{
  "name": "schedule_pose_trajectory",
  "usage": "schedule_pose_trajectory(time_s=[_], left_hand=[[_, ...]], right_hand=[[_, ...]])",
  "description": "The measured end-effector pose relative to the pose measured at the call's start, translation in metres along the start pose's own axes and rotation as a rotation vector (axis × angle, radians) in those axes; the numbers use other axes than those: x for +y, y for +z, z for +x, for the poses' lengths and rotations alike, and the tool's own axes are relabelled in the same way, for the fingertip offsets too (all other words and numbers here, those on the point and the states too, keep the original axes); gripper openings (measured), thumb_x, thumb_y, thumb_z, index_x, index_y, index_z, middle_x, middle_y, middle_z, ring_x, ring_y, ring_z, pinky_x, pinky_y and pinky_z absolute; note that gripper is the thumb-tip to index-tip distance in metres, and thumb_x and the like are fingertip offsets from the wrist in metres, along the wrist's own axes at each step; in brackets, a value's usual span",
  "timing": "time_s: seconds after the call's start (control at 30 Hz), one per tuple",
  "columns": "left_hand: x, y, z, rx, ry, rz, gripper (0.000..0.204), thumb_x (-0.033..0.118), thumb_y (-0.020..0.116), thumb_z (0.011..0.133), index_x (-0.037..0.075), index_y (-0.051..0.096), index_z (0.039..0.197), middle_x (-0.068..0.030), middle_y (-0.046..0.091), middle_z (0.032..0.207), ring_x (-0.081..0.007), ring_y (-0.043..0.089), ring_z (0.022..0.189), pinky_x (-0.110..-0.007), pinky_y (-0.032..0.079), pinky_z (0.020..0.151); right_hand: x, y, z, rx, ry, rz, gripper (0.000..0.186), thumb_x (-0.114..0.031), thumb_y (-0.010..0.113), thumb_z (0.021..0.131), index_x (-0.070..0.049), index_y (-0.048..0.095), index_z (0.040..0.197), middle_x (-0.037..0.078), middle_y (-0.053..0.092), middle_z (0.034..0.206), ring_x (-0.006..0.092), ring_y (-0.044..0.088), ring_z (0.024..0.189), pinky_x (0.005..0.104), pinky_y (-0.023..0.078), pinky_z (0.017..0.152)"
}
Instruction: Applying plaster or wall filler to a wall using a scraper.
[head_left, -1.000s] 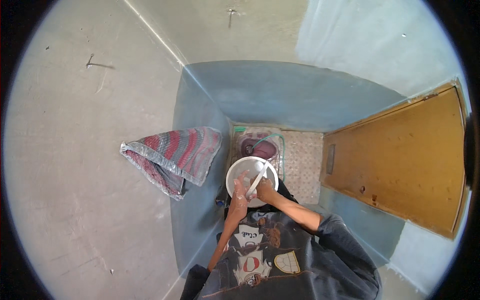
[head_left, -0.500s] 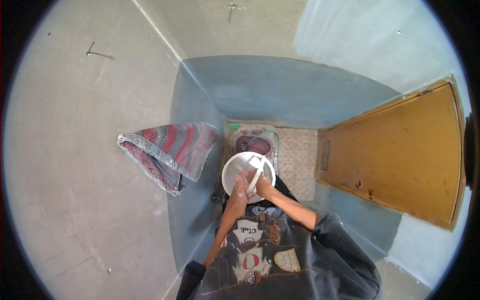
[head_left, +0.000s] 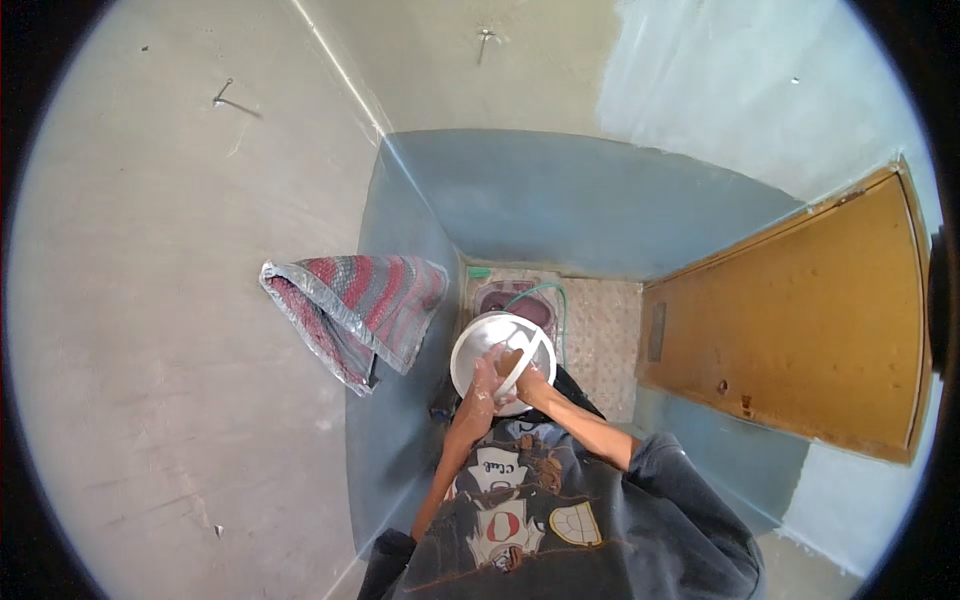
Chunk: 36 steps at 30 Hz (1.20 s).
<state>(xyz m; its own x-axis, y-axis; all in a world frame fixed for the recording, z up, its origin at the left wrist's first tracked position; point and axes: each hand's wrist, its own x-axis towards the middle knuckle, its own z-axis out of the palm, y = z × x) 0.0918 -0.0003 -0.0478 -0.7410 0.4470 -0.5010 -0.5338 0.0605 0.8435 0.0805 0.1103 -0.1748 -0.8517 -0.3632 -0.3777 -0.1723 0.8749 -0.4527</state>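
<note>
A round white bucket [head_left: 456,352] stands in front of my body, its white carrying handle [head_left: 526,358] slanting across the opening. Both hands are inside the rim, close together. My left hand [head_left: 484,380] is smeared with something white, its fingers bent in toward the other hand. Beside it, partly behind the handle, my right hand [head_left: 531,385] is curled. What lies between the hands, if anything, is hidden. The bucket's inside looks pale; its contents cannot be made out.
Beyond the bucket sits a dark purplish basin [head_left: 530,306] with a green hose [head_left: 565,315] beside it on the tiled floor [head_left: 605,340]. A striped woven sack [head_left: 365,305] hangs on the left wall. The brown wooden door [head_left: 790,310] is at the right.
The whole view has shifted slightly, so the room appears a little lower and further right. Both hands stay together in the bucket, with their fingers slightly moved.
</note>
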Motion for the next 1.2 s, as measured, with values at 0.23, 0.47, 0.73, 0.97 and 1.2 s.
schedule_pose_trajectory(time_s=[0.23,0.47,0.73,0.97,1.2], left_hand=[[0.017,-0.011,-0.004,-0.008,-0.016,0.024,0.07,0.062,0.007,0.079,0.013,0.021,0.127,-0.0116,0.048,0.106,-0.0097,0.047,0.07,-0.018,0.03,0.051],[0.009,-0.009,0.0,0.081,0.003,-0.046,0.069,0.063,0.006,0.078,0.017,0.03,0.124,-0.0067,0.05,0.092,-0.0078,0.042,0.059,-0.016,0.026,0.045],[0.022,-0.022,0.027,0.263,0.083,-0.299,0.075,0.067,0.01,0.075,0.012,0.038,0.117,-0.0058,0.052,0.077,-0.0107,0.045,0.056,-0.018,0.03,0.042],[0.041,-0.035,0.026,0.28,0.175,-0.435,0.078,0.071,0.012,0.072,0.01,0.036,0.115,-0.0091,0.052,0.081,-0.015,0.048,0.059,-0.021,0.031,0.041],[0.043,-0.059,0.016,0.34,0.281,-0.632,0.084,0.074,0.011,0.069,0.011,0.032,0.12,-0.013,0.049,0.091,-0.0163,0.046,0.061,-0.019,0.031,0.04]], right_hand=[[-0.013,-0.017,-0.014,0.11,0.071,0.265,0.045,-0.007,0.065,0.06,-0.004,0.052,0.103,0.017,0.057,0.093,0.03,0.055,0.087,0.0355,0.046,0.07],[-0.02,-0.029,-0.018,0.054,0.068,0.356,0.038,-0.014,0.066,0.062,0.002,0.053,0.094,0.02,0.057,0.087,0.0337,0.056,0.082,0.0373,0.046,0.069],[-0.006,-0.007,0.021,0.199,0.047,0.096,0.025,-0.02,0.047,0.077,0.002,0.058,0.071,0.022,0.057,0.071,0.0338,0.057,0.07,0.0418,0.046,0.066],[0.004,-0.08,-0.043,0.259,0.104,0.508,0.046,-0.04,0.045,0.08,-0.001,0.054,0.058,0.016,0.05,0.047,0.0279,0.049,0.044,0.0399,0.038,0.048],[0.02,-0.215,-0.119,0.476,0.475,1.089,0.046,-0.048,0.046,0.079,-0.006,0.053,0.062,-0.002,0.042,0.046,0.0066,0.037,0.038,0.0224,0.029,0.034]])
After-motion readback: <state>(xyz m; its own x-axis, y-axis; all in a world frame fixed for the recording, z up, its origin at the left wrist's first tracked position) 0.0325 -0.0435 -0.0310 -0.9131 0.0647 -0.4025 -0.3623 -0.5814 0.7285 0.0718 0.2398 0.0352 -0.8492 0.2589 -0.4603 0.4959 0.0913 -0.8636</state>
